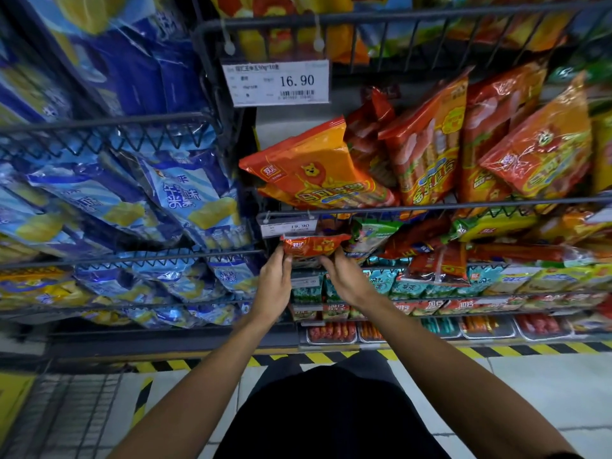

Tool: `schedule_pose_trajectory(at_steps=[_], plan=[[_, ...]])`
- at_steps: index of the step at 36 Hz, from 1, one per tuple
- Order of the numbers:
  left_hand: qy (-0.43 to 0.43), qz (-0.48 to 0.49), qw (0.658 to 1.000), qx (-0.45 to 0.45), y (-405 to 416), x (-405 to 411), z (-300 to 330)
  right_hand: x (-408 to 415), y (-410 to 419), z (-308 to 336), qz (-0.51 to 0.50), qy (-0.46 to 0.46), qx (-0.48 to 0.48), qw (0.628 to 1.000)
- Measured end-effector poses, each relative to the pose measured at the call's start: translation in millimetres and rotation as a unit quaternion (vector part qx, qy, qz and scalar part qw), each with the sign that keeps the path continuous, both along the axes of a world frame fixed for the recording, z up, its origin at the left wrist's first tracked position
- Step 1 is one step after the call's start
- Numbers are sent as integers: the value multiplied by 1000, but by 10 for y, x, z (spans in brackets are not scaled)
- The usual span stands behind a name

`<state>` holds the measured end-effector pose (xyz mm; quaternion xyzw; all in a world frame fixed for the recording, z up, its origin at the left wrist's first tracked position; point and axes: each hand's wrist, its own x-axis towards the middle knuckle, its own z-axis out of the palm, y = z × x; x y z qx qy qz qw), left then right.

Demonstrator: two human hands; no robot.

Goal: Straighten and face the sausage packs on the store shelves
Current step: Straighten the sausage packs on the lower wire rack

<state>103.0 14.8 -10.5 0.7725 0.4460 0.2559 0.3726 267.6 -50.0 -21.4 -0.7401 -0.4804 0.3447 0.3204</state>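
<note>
Gripping a glossy red-orange sausage pack (pixel 313 247) with a cartoon lion, left hand (pixel 275 280) and right hand (pixel 344 276) pinch its ends.

An open gap lies behind the upper shelf rail (pixel 430 207), left of the orange packs (pixel 318 173); the hanging price tag (pixel 289 226) crowds the lower opening.

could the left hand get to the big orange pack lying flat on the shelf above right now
Probably not yet: the left hand grips the small red pack together with the right hand. The orange pack above lies unobstructed.
</note>
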Motion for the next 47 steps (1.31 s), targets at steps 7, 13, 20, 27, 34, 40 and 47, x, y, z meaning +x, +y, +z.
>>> schedule_pose_trajectory(at_steps=[7, 13, 20, 27, 34, 40, 47], plan=[[43, -1, 998, -37, -64, -124, -124, -46, 180, 6, 19, -45, -22, 999], [15, 16, 999, 33, -352, -267, -176, -111, 139, -18, -3, -26, -5, 1000], [68, -104, 973, 193, -362, -341, -195, -193, 247, 17, -47, -63, -14, 997], [168, -148, 947, 228, -26, -142, -303, -107, 400, -16, -3, -144, -12, 989], [272, -143, 930, 204, 93, -9, -383, -323, 322, -100, -71, -45, -10, 996], [276, -121, 920, 251, 50, 36, -430, -146, 238, -28, -19, -13, 4, 1000], [253, -130, 926, 249, 117, -23, -515, 3, -429, -75, -160, 90, 83, 980]])
